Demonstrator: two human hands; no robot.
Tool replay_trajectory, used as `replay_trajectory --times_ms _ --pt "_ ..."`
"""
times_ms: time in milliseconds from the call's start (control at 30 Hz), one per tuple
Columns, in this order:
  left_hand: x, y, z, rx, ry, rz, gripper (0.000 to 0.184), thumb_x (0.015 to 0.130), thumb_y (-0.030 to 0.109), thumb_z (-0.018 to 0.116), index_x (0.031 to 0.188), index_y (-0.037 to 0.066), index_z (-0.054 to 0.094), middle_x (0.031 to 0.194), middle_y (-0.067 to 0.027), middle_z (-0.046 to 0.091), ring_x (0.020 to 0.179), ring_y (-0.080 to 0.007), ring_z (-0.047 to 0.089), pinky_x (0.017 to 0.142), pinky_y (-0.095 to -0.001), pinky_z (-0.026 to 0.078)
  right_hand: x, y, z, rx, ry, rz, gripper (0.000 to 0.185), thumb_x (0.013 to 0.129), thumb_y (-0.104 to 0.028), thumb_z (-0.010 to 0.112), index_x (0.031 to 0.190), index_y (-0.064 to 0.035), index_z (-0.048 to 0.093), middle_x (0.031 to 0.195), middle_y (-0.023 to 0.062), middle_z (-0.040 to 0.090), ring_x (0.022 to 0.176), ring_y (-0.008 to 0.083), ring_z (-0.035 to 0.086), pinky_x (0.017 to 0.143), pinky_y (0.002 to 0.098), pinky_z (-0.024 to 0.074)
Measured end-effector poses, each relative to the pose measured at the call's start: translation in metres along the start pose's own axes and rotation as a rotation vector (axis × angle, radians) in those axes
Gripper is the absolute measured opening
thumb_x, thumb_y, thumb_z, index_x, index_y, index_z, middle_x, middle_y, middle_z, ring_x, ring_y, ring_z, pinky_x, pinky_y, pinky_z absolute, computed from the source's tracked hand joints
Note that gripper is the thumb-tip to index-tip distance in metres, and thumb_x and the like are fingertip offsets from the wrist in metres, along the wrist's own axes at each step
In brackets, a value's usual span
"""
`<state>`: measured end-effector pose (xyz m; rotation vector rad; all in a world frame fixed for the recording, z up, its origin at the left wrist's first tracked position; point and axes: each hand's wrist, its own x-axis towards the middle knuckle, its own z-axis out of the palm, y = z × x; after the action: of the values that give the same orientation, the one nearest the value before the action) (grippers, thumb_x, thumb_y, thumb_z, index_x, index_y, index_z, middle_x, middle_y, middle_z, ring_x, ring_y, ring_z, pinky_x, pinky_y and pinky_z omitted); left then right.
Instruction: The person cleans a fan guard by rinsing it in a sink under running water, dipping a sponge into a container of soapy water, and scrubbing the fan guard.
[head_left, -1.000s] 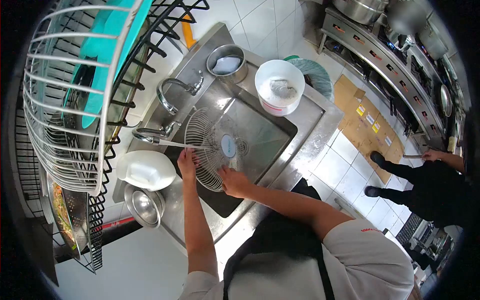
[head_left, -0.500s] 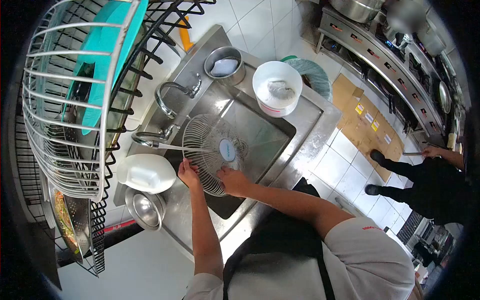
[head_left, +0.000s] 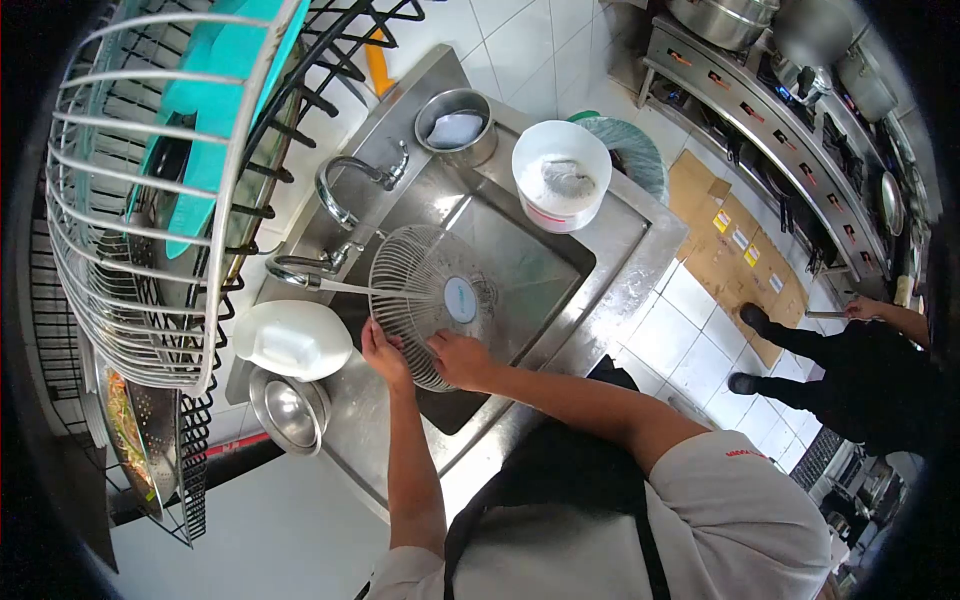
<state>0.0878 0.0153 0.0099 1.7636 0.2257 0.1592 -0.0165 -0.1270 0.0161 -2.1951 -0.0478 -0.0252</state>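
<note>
A round wire fan grille (head_left: 400, 290) with a pale blue centre badge (head_left: 460, 300) is held tilted over the sink (head_left: 540, 250). Water from the lower tap (head_left: 312, 272) streams across its wires. My left hand (head_left: 386, 355) is closed on the grille's near left rim. Against the wires near the badge rests my right hand (head_left: 460, 358), fingers curled in; whatever may be inside them is hidden. Left of my left hand stand a white plastic container (head_left: 292, 340) and metal bowls (head_left: 290, 410).
Behind the sink are a white bucket (head_left: 562, 170), a steel pot (head_left: 455, 130) and a second tap (head_left: 340, 195). A wire dish rack (head_left: 150, 190) overhangs the left. Flattened cardboard (head_left: 735, 240) covers floor near a stove (head_left: 770, 140); another person (head_left: 850, 370) stands there.
My right hand has shifted slightly left over the wires. My left hand stays on the rim, and water keeps running onto the grille.
</note>
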Motion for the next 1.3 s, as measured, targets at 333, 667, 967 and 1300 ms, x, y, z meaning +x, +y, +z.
replay_trajectory --times_ms 333,667,967,1300 --pt "-0.063 -0.02 -0.011 -0.205 -0.096 -0.033 0.015 0.102 0.019 0.05 0.103 0.006 0.056 0.079 -0.0005 0.058 0.071 -0.0087 0.054 0.067 -0.025 0.046 -0.002 -0.023 -0.012 -0.059 0.162 -0.032 0.042 0.079 -0.025 0.072 0.106 0.0008 0.053 0.106 0.0199 0.054 0.095 0.0338 0.061 0.073 0.0425 0.055" --pt "0.007 0.018 -0.009 0.004 -0.501 -0.263 0.027 0.099 0.025 0.055 0.088 0.002 0.062 0.084 -0.0053 0.066 0.074 -0.0125 0.062 0.066 -0.0296 0.052 0.001 -0.044 -0.04 -0.205 0.014 -0.006 0.047 0.075 -0.026 0.076 0.108 -0.0024 0.053 0.111 0.0143 0.049 0.104 0.0318 0.055 0.079 0.0403 0.0562" --pt "0.025 0.013 0.019 -0.011 -0.121 -0.21 0.038 0.099 0.037 0.057 0.077 0.006 0.057 0.064 -0.0062 0.063 0.051 -0.0128 0.057 0.048 -0.0256 0.043 -0.014 -0.022 -0.014 -0.182 0.045 -0.225 0.036 0.08 -0.018 0.069 0.108 0.0015 0.058 0.123 0.0232 0.053 0.108 0.0349 0.058 0.084 0.0411 0.0543" --pt "-0.017 -0.011 0.009 -0.126 0.058 -0.069 0.029 0.1 0.031 0.055 0.089 0.005 0.061 0.066 0.0006 0.055 0.053 -0.0105 0.053 0.051 -0.0263 0.043 -0.007 -0.01 -0.012 -0.098 0.033 -0.109 0.041 0.081 -0.016 0.066 0.118 -0.001 0.054 0.128 0.0243 0.052 0.107 0.0383 0.06 0.088 0.0451 0.0523"
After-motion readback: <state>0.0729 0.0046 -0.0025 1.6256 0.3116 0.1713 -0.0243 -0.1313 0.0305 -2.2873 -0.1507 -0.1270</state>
